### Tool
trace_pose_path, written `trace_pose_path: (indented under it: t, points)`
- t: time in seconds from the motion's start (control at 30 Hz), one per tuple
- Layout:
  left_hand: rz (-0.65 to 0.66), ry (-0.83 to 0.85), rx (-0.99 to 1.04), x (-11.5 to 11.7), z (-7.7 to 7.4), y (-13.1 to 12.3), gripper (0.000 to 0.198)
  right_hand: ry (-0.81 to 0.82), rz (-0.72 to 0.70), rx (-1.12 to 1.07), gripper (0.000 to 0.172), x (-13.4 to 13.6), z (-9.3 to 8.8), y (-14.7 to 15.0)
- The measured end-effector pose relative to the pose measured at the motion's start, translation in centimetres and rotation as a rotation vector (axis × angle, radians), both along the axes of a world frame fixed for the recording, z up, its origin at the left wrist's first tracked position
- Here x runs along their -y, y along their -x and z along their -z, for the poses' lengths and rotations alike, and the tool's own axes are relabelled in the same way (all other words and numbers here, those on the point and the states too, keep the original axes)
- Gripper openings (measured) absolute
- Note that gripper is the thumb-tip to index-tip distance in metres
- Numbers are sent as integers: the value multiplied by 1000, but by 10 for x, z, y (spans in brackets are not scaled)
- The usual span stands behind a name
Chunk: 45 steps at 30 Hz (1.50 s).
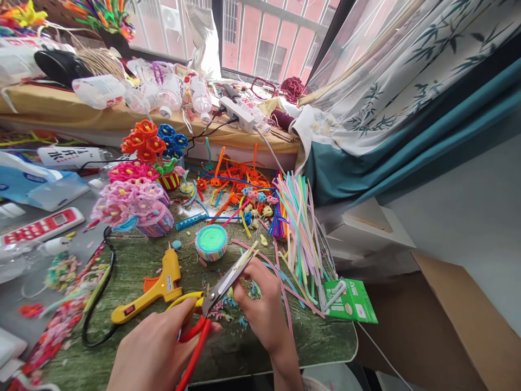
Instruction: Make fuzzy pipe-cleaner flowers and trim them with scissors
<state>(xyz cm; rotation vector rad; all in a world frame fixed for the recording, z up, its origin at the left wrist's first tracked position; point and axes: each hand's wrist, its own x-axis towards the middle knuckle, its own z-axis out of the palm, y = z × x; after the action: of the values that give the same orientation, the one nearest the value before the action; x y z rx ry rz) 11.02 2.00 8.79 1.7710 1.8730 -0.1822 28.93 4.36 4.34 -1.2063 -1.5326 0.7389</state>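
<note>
My left hand (157, 345) is closed around the red and yellow handles of a pair of scissors (220, 290), whose blades point up and to the right. Beside the blades, my right hand (264, 304) pinches a short pale yellow pipe cleaner piece (253, 248). That piece lies along the blade tips; whether it is between them I cannot tell. Small fuzzy clippings (240, 312) are scattered on the table under both hands. Just beyond the scissors stands a small striped pot (211, 243) with a mint-green top. A yellow glue gun (166, 279) lies left of the scissors.
Pipe-cleaner flowers in pots (132, 201) stand at the back left. Loose orange pipe cleaners (232, 179) and a pastel bundle (299, 233) lie behind and to the right. A green packet (352, 301) rests at the right table edge. Bottles (169, 92) and a power strip (237, 114) line the sill.
</note>
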Motion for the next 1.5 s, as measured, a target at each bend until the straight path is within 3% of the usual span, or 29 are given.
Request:
trace_pose_path:
  t: [0.3,0.5,0.7,0.97,1.3,1.5]
  points:
    - [-18,-20,-23,2,2,0,24,-25,16,1,24,-1,-1,0]
    - [-30,-4,106,0,4,0,18,-20,-3,33,22,1,0,1]
    - [-31,0,42,3,13,0,23,-2,-27,14,22,3,0,5]
    - [-44,-16,76,4,11,0,23,4,-36,-8,21,5,1,7]
    - [-67,-57,138,8,27,5,25,11,-49,29,19,11,4,9]
    - [-76,-96,189,10,21,1,23,-9,-37,22,19,14,6,10]
